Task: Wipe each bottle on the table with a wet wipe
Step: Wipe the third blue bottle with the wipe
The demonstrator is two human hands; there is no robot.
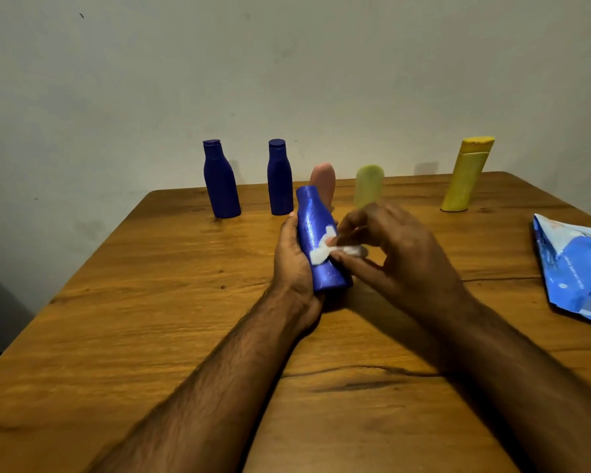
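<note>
Head view: left hand (292,259) curled round blue bottle (319,240), right hand (394,249) fingers pinching wet wipe (323,250); best turned steadily, covering every side.

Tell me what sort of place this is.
Probably a room in a home: a worn wooden table against a bare painted wall, with toiletry bottles and a wet wipe pack.

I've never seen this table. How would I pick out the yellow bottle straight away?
Start at the wooden table and look along its far edge by the wall, where a row of bottles stands. Follow the row to its right end, past the pale green bottle. The yellow bottle stands apart there, the tallest on that side, with a slanted flat cap and a lean to the right; the others are dark blue, pink or green.
</note>
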